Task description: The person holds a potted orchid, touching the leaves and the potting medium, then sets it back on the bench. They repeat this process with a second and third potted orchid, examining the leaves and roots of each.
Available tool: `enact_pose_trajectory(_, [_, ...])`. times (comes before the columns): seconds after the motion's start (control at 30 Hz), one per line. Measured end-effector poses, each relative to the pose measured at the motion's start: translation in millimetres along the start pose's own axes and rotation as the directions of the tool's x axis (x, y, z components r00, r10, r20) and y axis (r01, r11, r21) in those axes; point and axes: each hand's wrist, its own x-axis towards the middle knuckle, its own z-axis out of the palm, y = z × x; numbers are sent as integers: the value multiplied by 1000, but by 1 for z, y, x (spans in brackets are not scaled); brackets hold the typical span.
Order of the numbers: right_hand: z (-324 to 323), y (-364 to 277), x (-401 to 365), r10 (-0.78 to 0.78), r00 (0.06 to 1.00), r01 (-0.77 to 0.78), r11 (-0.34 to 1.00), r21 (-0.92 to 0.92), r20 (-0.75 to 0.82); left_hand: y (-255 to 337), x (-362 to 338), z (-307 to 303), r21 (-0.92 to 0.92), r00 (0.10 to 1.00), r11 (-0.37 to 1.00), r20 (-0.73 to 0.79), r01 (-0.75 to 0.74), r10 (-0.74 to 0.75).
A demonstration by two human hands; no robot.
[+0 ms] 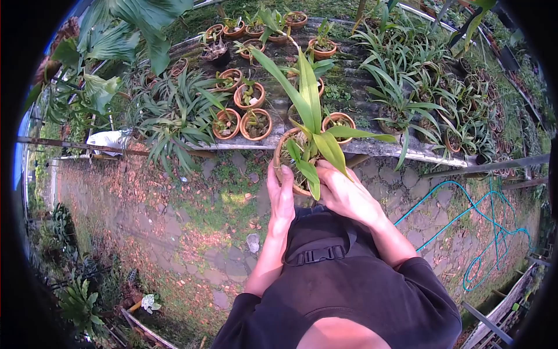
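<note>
Terracotta pot (285,152) w/ leafy plant (309,104), held btwn both hands (281,195) nr bench (232,141) edge.

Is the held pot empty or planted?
Planted: leaves rise from the pot, which the left hand holds; how full it is, I cannot tell.

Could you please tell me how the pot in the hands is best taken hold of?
I'd take the pot by its left wall, from the left, as the left hand does. The rounded rim looks mostly bare there, while long leaves spread over the right side and would likely get in the way.
</note>
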Motion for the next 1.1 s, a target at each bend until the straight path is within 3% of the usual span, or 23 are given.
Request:
enact_pose_trajectory(0.23, [-24,5,-6,319,940,-340,911,235,124,10,3,7,14,997,997,-16,-76,76])
enact_pose_trajectory(0.3, [-38,2,-8,414,899,-438,853,285,144,6,4,2,-61,999,997,-31,-37,35])
enact_pose_trajectory(0.4, [-54,9,-18,408,912,-408,898,164,31,4,7,-2,-106,998,993,-37,-49,45])
enact_pose_trajectory(0.43, [-61,7,-21,454,890,-453,891,37,-26,6,7,-2,-112,998,993,-41,-48,43])
enact_pose_trajectory(0.53, [-68,-9,-21,228,964,-264,883,-388,-137,5,8,-1,-136,999,990,-40,-25,19])
enact_pose_trajectory(0.6, [-56,-13,-13,261,962,-267,960,-85,-82,6,8,4,-108,999,993,-40,-40,36])
enact_pose_trajectory(0.67, [-38,-15,-4,207,978,-207,978,-23,-9,11,7,18,-36,995,995,-40,-92,90])
enact_pose_trajectory(0.83, [-4,-5,4,79,997,-79,991,-105,-3,-5,9,13,-5,997,997,-16,-72,72])
enact_pose_trajectory(1.1, [-7,1,11,-52,997,61,984,-166,57,-2,5,7,-30,999,999,32,-25,26])
